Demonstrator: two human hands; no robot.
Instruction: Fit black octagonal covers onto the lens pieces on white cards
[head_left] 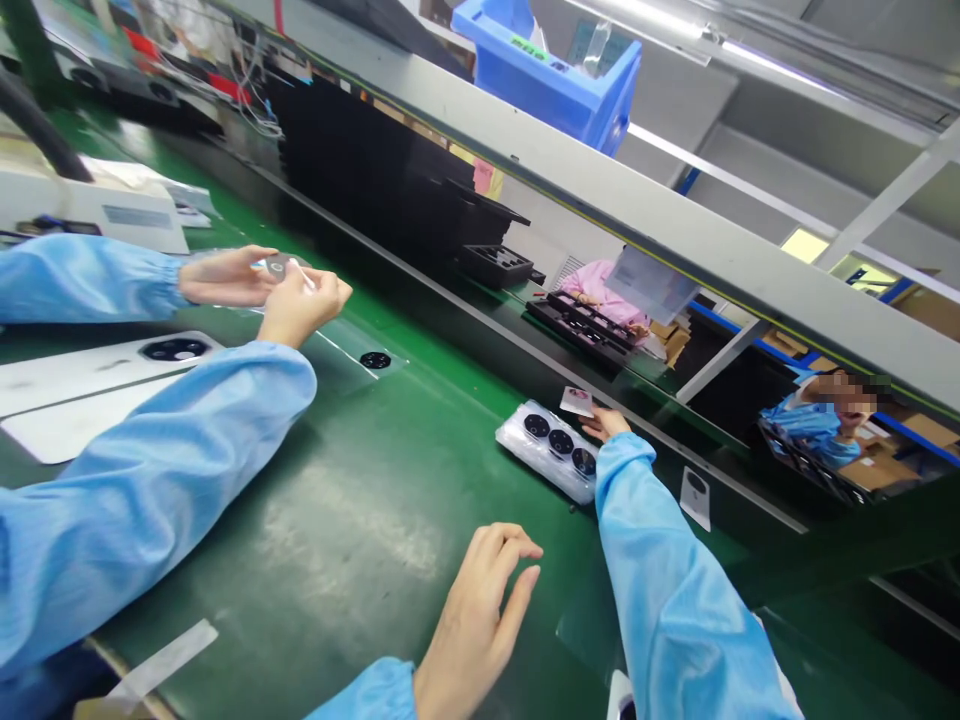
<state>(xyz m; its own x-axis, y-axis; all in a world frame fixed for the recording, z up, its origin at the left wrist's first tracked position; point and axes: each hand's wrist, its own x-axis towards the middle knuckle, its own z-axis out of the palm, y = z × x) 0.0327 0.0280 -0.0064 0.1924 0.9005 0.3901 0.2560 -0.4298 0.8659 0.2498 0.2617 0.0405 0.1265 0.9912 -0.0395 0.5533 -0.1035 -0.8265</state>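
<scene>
My right hand (pixel 607 425) reaches out over the far edge of the green bench. Its fingers are closed on the corner of a small white phone back panel (pixel 577 401) with a dark camera area. Just left of that hand lies a clear plastic tray (pixel 516 437) carrying three round black camera lens covers (pixel 559 442). My left hand (pixel 480 612) hovers over the near part of the bench, fingers curved and apart, holding nothing. A similar white phone back panel (pixel 696 497) lies to the right of my right forearm.
At left, a co-worker's hands (pixel 304 300) hold a small grey piece and a white stick. Beside them are large white phone panels (pixel 75 375) and a black lens cover (pixel 375 360) on film. A dark conveyor (pixel 450 310) runs behind; a blue bin (pixel 540 85) sits on the overhead shelf.
</scene>
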